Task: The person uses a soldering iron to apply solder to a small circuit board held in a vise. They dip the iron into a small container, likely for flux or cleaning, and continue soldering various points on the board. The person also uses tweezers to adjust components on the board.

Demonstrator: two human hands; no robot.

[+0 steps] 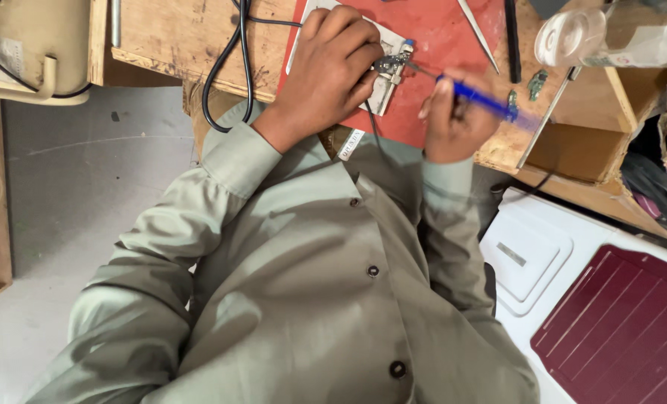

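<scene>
One blue-handled tool [477,98], one small metal clamp assembly [393,66], one white plate [384,67] and one red mat [442,45] lie in the working area; two small green circuit pieces [537,84] sit just beyond the mat.

The right hand [457,120] is closed around the blue-handled tool in a pen-style hold. The tool is slender, with a translucent blue handle and a thin metal tip. Its long axis runs diagonally, tip pointing toward the clamp assembly, which it appears to touch, though the contact point is too small to confirm.

The left hand [329,71] rests palm-down on the white plate, fingers curled against the clamp assembly. A black cable [232,60] loops across the wooden bench [176,34] beside this hand.
</scene>
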